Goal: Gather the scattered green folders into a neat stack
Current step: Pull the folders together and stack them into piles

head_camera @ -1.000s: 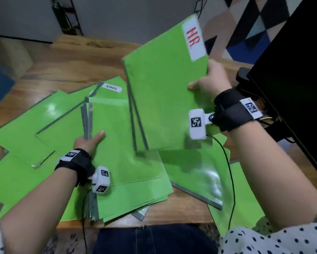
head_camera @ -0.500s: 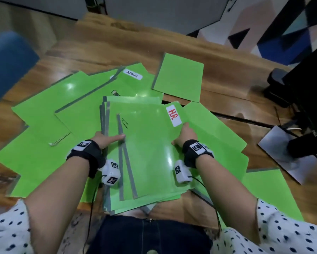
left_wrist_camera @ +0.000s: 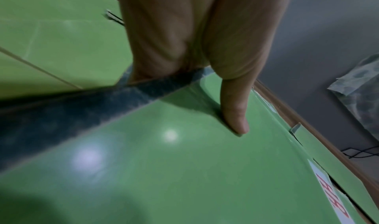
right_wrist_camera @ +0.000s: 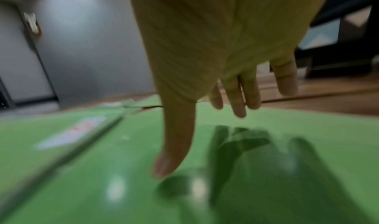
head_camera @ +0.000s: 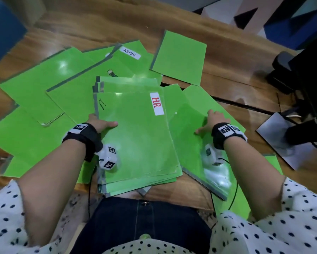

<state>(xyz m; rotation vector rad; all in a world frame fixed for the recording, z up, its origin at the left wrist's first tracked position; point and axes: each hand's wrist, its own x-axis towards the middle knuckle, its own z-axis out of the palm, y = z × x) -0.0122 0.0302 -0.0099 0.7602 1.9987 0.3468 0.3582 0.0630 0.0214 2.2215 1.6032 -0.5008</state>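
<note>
HR folder now lies flat atop the stack at 6 o'clock, no longer held upright; one more gathered. Left hand grips the stack's left edge, thumb on top. Right hand has moved off to 3 o'clock, fingers spread flat over the next loose folder. Glossy, thin, rectangular covers with grey spines; ADMIN folder lies at 11 o'clock.
</note>
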